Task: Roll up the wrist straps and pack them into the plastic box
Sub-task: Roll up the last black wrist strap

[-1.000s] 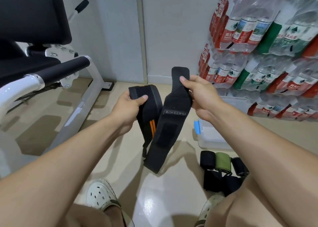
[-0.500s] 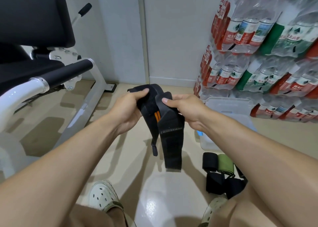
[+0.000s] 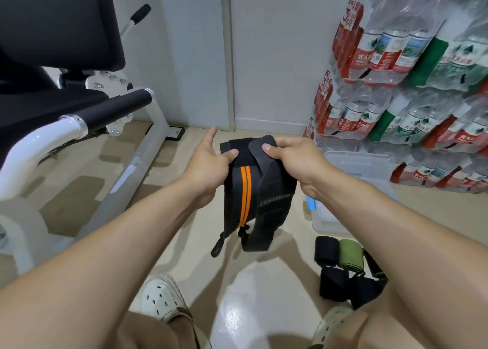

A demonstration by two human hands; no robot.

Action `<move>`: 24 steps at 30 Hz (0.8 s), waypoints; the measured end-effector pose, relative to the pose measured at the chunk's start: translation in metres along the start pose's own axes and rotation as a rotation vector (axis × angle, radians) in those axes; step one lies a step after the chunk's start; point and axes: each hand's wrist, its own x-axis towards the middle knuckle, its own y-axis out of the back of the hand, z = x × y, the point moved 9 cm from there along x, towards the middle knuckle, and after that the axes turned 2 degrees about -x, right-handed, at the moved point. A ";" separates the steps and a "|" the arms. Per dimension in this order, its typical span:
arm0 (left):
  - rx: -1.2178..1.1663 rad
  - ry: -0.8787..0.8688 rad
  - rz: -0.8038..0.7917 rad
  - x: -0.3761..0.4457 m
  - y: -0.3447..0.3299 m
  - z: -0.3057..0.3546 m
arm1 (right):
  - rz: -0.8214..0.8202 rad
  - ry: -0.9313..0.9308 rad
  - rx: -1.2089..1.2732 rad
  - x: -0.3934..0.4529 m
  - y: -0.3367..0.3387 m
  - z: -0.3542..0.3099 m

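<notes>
Left hand (image 3: 208, 163): thumb pressed onto the top edge of the strap (image 3: 257, 190), index finger pointing straight out and free, remaining fingers behind the fabric and hidden. Right hand (image 3: 293, 161): thumb on the front of the strap's upper fold, fingers curled round behind it, pinching it. Both hands hold the one strap at its top, close together, in the air above the floor (image 3: 184, 243).

Strap: black, draped in two hanging lengths. The left length carries twin orange stripes down its middle; the right length bears a printed brand line and ends in a square edge. A thin black loop (image 3: 219, 244) dangles from the lower left end. No part of it touches the floor.

Box (image 3: 351, 179): clear plastic, on the floor to the right of the hands, partly hidden by the right forearm; a blue latch (image 3: 311, 203) shows on its near side. Contents cannot be told.

Rolls (image 3: 340, 266): black straps and one green one lie together on the floor just nearer than the box.

Surroundings: a bench (image 3: 52, 44) with black padding and a white frame at left; stacked packs of bottles (image 3: 409, 71) against the wall at right; two pale perforated shoes (image 3: 161, 298) at the bottom edge.
</notes>
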 end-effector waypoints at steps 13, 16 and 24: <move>0.192 -0.040 0.210 0.019 0.047 0.005 | -0.055 0.039 -0.214 -0.006 0.002 0.003; 0.035 -0.023 0.146 0.008 0.027 0.007 | -0.062 0.024 -0.091 -0.008 -0.011 0.004; -0.213 -0.035 0.015 -0.001 0.001 0.012 | -0.007 0.053 -0.052 -0.004 -0.021 0.006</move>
